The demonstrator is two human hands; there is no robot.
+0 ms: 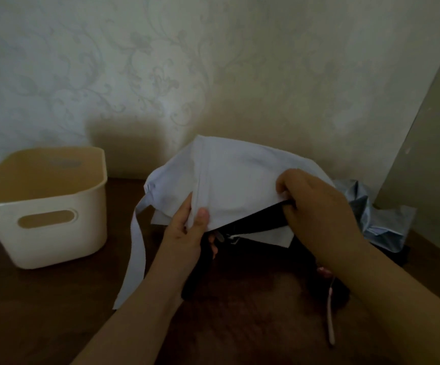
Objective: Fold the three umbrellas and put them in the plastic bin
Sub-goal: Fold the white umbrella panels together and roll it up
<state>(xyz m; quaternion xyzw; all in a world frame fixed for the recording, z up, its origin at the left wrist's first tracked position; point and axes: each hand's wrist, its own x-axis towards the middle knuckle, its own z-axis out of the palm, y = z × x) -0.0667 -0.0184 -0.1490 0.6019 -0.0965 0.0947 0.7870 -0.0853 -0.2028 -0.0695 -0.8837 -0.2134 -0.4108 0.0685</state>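
At the center of the frame I see a white umbrella (229,177), its pale canopy bunched and creased with a dark lining showing along the lower edge and a strap trailing down to the left. My left hand (187,233) pinches the fabric with thumb on top; my right hand (316,206) grips the canopy's right edge. At right, behind it, lies a crumpled bluish umbrella (371,214). At left on the brown table (55,312) stands a cream plastic bin (42,206), nothing visible inside.
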